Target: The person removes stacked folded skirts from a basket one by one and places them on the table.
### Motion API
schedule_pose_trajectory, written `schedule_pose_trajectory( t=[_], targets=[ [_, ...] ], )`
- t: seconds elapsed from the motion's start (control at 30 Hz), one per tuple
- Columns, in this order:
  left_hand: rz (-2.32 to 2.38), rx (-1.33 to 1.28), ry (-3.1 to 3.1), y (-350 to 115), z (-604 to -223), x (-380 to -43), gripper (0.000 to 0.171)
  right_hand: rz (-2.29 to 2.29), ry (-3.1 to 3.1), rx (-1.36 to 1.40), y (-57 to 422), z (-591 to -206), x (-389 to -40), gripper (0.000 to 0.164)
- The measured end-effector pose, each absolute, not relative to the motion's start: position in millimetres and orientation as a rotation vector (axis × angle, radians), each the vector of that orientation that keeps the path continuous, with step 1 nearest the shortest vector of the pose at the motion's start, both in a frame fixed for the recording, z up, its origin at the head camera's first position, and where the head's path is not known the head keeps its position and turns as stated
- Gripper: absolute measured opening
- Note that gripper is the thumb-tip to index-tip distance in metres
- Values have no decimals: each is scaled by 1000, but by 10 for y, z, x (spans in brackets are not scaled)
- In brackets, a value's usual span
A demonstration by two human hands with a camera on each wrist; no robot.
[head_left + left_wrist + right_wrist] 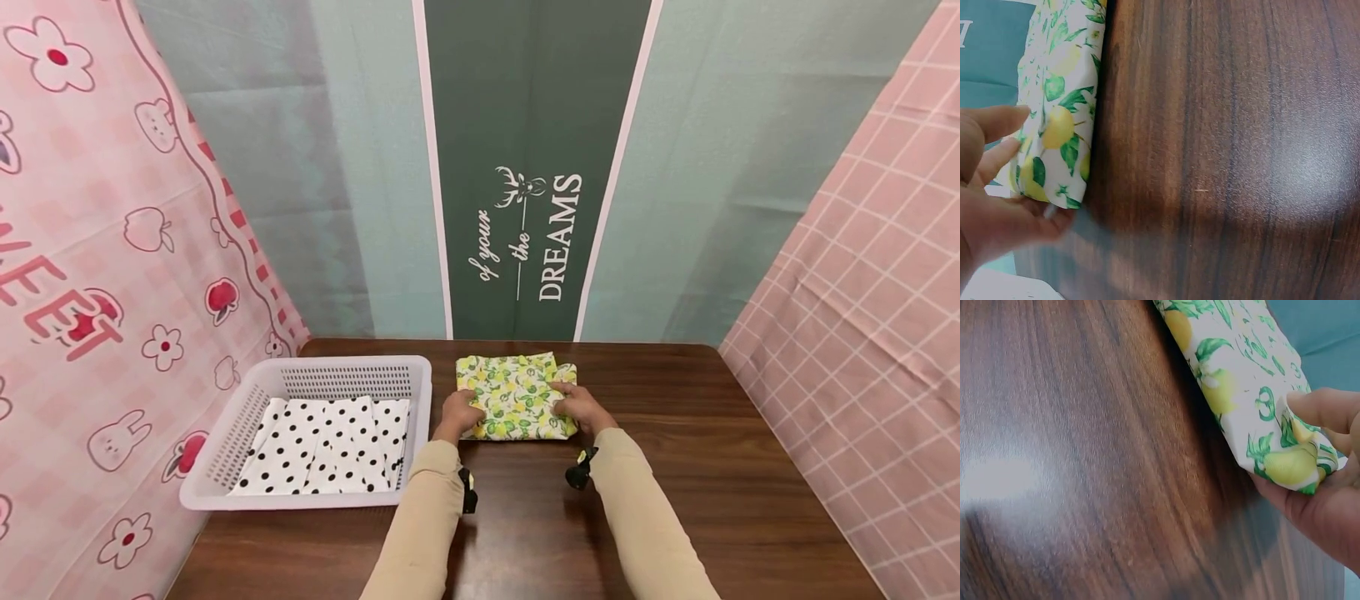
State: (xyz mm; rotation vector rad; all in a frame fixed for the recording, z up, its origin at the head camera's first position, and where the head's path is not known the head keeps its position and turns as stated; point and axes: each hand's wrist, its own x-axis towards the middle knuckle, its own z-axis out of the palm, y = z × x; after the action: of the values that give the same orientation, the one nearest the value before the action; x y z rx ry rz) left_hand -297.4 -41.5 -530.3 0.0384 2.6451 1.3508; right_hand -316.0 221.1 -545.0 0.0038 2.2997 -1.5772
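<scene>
A folded lemon-print cloth (513,398), white with yellow fruit and green leaves, lies on the dark wooden table toward its back edge. My left hand (460,414) grips its left side; in the left wrist view, fingertips (1016,115) lie against the fabric and other fingers reach under its end. At the right side, my right hand (582,407) holds the cloth. The right wrist view has its thumb and fingers around a bunched corner (1300,464). A loose fold sticks up at the cloth's back right.
Left of the cloth stands a white plastic basket (423,392) with perforated walls. Folded white cloth with black dots (322,446) lies inside it. Green and teal curtain (375,208) hangs behind the table (675,467), with pink patterned fabric on both sides.
</scene>
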Motion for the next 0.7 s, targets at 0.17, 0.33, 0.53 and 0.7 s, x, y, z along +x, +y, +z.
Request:
schedule_pose_trajectory(
  t=[0.17, 0.33, 0.53, 0.7],
  targets=[
    [1247, 54, 2643, -409, -5326, -3012, 54, -1563, 2275, 40, 2292, -5479, -3130, 61],
    [1269, 20, 2752, -386, -5337, -3036, 54, -1656, 2247, 77, 2295, -5535, -3099, 62],
    [1353, -36, 2775, -382, -5329, -2979, 52, -1704, 2286, 139, 2238, -5520, -3020, 61],
    [1382, 4, 2772, -378, -5289, -2787, 47, -1751, 2316, 211, 2186, -5435, -2857, 55]
  ],
)
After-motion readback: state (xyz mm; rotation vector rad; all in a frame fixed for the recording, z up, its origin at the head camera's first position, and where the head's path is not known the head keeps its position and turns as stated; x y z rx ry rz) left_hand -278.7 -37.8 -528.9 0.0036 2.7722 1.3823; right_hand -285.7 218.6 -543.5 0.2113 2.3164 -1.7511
